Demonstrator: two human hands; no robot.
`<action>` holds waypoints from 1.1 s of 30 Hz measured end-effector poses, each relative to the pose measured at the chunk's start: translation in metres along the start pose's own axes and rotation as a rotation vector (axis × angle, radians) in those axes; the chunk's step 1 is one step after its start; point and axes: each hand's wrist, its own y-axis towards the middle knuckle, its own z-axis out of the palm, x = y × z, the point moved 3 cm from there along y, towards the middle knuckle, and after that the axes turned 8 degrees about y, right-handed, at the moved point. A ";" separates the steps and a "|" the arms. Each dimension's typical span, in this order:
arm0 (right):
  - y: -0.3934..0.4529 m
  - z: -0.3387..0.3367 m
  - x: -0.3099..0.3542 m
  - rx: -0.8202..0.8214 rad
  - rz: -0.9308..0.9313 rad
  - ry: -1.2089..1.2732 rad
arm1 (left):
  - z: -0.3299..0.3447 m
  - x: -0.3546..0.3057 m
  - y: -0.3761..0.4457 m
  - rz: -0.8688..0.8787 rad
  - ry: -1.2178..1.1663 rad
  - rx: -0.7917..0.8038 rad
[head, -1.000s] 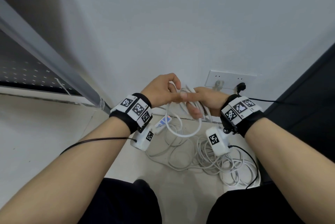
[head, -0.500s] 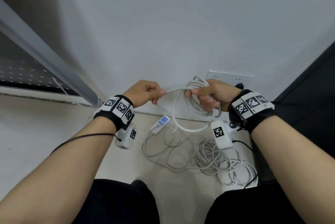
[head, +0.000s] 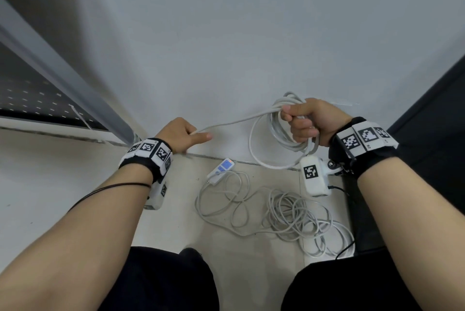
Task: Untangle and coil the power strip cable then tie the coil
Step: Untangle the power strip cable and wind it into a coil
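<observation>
The white round power strip cable (head: 234, 123) runs taut between the two hands, up in front of the pale grey wall (head: 226, 33). At its right end it feeds into a bundle of white loops, the coil (head: 281, 134), which hangs from the right hand (head: 310, 121); that hand is fisted around the top of the loops, thumb over them. The left hand (head: 182, 135) pinches the straight run between thumb and curled fingers, held well apart from the right, to the left and a little lower.

Below, on the pale tiled floor (head: 176, 222), most of the cable lies loose in a tangled heap (head: 289, 212) of overlapping rings, near the person's knees. A small white inline switch with a blue face (head: 221, 168) sits on the floor at the far left edge of that heap.

Both wrists wear black bands carrying white marker tags and hanging white boxes.

By my reading, coiling is in progress and only partly done: a few loops gathered, far more slack on the floor, no tie yet. The next move calls for the left hand to swing its length across to the right and lay it as another loop, matching the size of the others, then slide down for fresh slack, working out any snag from the heap as it rises
</observation>
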 end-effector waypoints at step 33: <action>-0.021 -0.020 0.019 -0.147 -0.146 0.094 | 0.027 0.098 -0.050 -0.579 0.442 0.477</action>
